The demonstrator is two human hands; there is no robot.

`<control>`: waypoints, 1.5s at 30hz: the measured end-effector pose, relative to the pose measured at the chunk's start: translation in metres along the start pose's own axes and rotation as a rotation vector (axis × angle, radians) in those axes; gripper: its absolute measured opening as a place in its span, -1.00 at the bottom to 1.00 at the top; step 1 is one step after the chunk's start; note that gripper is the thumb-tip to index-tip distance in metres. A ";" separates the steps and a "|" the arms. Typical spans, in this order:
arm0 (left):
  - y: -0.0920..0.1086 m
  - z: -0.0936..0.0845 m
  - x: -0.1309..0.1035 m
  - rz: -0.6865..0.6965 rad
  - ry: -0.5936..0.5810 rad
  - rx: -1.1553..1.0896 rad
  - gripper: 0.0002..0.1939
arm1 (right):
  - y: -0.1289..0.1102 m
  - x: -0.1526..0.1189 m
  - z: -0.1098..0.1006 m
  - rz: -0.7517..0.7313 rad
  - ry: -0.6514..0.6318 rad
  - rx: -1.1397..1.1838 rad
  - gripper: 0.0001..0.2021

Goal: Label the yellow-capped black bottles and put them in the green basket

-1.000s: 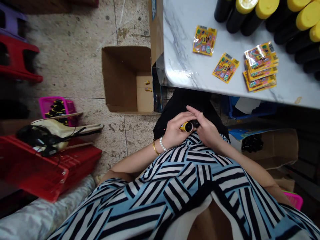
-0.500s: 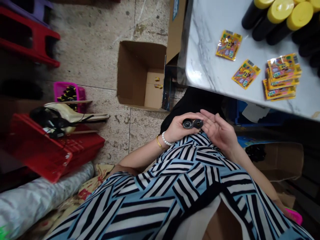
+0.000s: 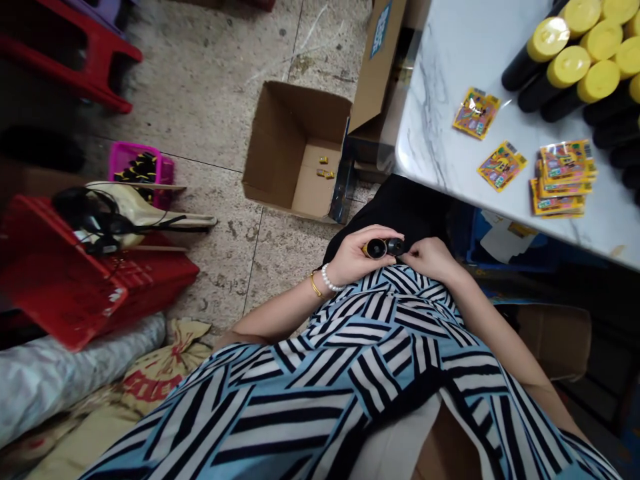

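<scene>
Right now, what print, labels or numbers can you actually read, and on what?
Nothing can be read for certain.
Blue label on the cardboard flap: white letters, blurred.
Yellow packets on the marble table: barcodes and coloured print, too small.
Sack on the floor: red marks, illegible.

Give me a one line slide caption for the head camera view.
Left hand and right hand hold a small black tube beside the marble table.

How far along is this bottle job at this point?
Done, by the look of it: capped black bottles standing together on the marble table. In hand: the left hand and right hand hold one small black bottle over the lap. Left: sticker packets lie unused on the table.
</scene>
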State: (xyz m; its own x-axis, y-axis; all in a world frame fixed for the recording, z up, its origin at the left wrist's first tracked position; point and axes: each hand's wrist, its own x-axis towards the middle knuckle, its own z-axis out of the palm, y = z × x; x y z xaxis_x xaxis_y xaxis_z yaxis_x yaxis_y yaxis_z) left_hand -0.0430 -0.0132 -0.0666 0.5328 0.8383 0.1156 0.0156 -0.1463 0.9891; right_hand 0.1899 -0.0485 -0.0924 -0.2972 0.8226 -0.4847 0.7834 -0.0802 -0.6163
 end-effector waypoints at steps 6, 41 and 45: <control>0.007 0.009 0.004 0.036 0.094 0.058 -0.59 | -0.033 -0.027 -0.005 0.027 0.285 0.857 -0.67; 0.032 -0.008 -0.003 -0.320 -0.207 0.051 -0.63 | -0.037 -0.027 -0.002 0.306 0.041 1.842 -0.76; 0.032 -0.013 0.001 -0.138 -0.180 0.205 -0.53 | -0.038 -0.028 0.000 0.304 0.033 1.889 -0.73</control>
State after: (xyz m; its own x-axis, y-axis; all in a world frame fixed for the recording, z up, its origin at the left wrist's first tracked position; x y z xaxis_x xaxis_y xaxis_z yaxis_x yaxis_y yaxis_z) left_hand -0.0528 -0.0103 -0.0338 0.6550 0.7537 -0.0550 0.2588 -0.1553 0.9534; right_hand 0.1687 -0.0686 -0.0556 -0.2579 0.6720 -0.6942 -0.7347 -0.6030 -0.3109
